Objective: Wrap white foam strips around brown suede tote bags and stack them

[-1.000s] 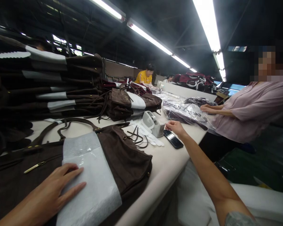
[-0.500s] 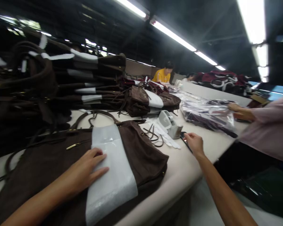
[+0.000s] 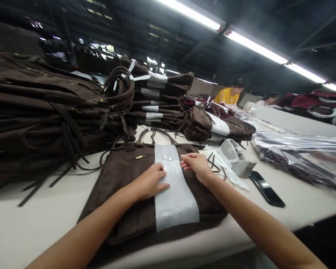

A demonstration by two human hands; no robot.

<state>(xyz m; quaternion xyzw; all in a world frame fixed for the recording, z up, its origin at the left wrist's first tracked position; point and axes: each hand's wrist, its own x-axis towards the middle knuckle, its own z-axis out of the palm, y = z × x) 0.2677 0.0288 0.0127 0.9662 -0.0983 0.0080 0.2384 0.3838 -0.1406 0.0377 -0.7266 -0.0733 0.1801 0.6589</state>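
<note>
At the far left a stack of brown bags (image 3: 39, 112) is piled on the table (image 3: 30, 224), straps trailing loose. Just right of it, one brown suede-like bag (image 3: 120, 186) lies flat near the table's front edge, handles pointing away. It looks soft and limp, likely to sag and fold if lifted by one corner. Its body or handles would be the surer places to take hold.

The left hand (image 3: 149, 181) lies palm down on the bag, fingers spread and straight, its grip apart and closed on nothing. The fingertips rest on the left edge of the white paper band (image 3: 175, 190) that wraps across the bag. The band looks thin, light and easily creased or torn, better pressed flat than pulled.

The right hand (image 3: 194, 164) sits at the band's upper right edge, fingertips drawn close together and touching it. Whether that grip pinches the paper or only presses on it cannot be told.

Further right stand a tape dispenser (image 3: 236, 158) and a dark phone (image 3: 266, 188), both apart from the hands.
</note>
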